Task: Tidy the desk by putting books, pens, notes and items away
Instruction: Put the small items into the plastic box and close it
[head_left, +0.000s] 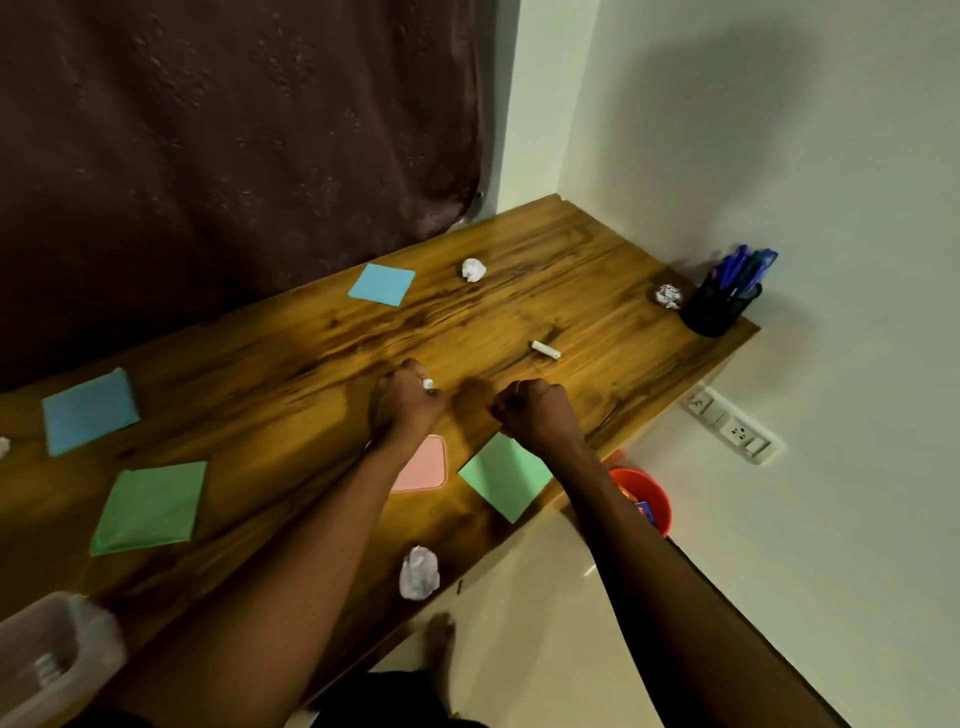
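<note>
My left hand (408, 400) is closed around a small white crumpled piece of paper (428, 384), which shows between the thumb and the fingers, just over the middle of the brown wooden desk (597, 291). My right hand (537, 410) is beside it, curled into a fist with its back turned to me, and I see nothing in it. A short white stick (545, 349) lies just beyond the hands, a black mesh pen holder (719, 309) stands at the right end of the desk, and a green square paper note (506, 475) lies partly hidden under my right wrist.
</note>
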